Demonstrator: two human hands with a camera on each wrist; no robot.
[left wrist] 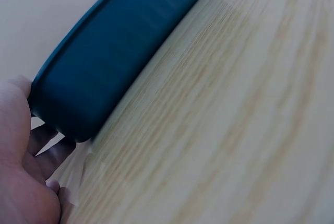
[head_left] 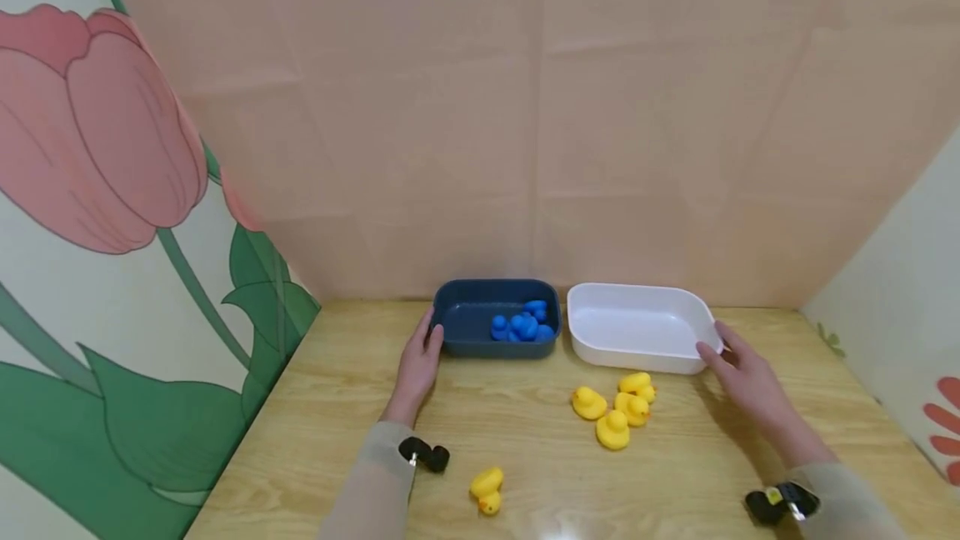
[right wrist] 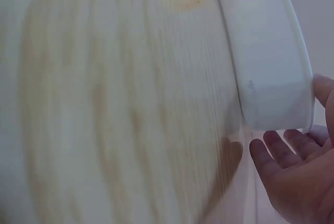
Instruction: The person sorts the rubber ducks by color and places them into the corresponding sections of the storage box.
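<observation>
Blue tray, one: on the tabletop, at 6 o'clock from the centre of your head view. Your left hand grasps its 9 o'clock end, thumb and fingers about the wall.

Blue ducks, several, exact count unclear: bunched inside the blue tray toward its 3 o'clock end.

White tray, one: just beside the blue tray, at its 3 o'clock. Your right hand grasps its end between 3 and 4 o'clock, thumb at the rim, fingers by the outer wall.

Yellow ducks, four: clustered near the white tray, at its 6 o'clock.

Lone yellow duck, one: well apart from the cluster, at 6 o'clock from the blue tray, between your forearms, seemingly tipped over.

Beige backdrop, creased: at 12 o'clock, behind both trays.

Tulip mural, pink and green: toward 10 o'clock.
</observation>
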